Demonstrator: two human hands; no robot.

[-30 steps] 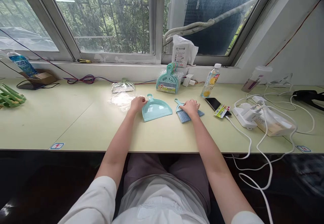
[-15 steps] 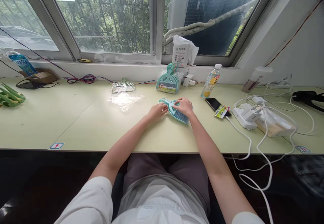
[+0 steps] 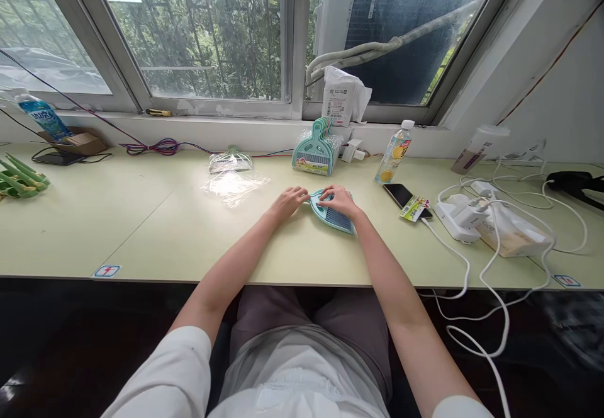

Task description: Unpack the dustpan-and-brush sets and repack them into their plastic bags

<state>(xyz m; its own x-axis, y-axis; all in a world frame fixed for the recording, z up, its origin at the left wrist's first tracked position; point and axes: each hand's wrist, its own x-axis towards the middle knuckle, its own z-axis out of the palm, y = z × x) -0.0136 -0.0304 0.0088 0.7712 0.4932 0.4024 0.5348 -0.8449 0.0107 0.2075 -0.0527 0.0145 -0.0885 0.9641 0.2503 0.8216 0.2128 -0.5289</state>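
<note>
A teal mini dustpan and brush set (image 3: 334, 219) lies on the desk before me, its handle pointing left and its bristled end toward the lower right. At the handle end, the fingers of my left hand (image 3: 290, 203) are closed and cover most of the handle. My right hand (image 3: 341, 201) rests over the upper edge of the set, thumb and fingers gripping near its middle. Behind it stand several matching dustpan sets (image 3: 314, 153) in clear plastic. Another wrapped set (image 3: 231, 161) lies to their left, with a crumpled clear bag (image 3: 234, 187) in front of it.
To the right stand a drink bottle (image 3: 395, 152), a phone (image 3: 399, 195) with a yellow-green card (image 3: 414, 208), and a power strip (image 3: 455, 220) with tangled white cables. Green stalks (image 3: 22, 177) and a blue bottle (image 3: 44, 117) are at far left. The desk's front edge runs close to me.
My left hand has shifted slightly left and up and now covers the handle that showed before. My right hand has moved slightly left along the set.
</note>
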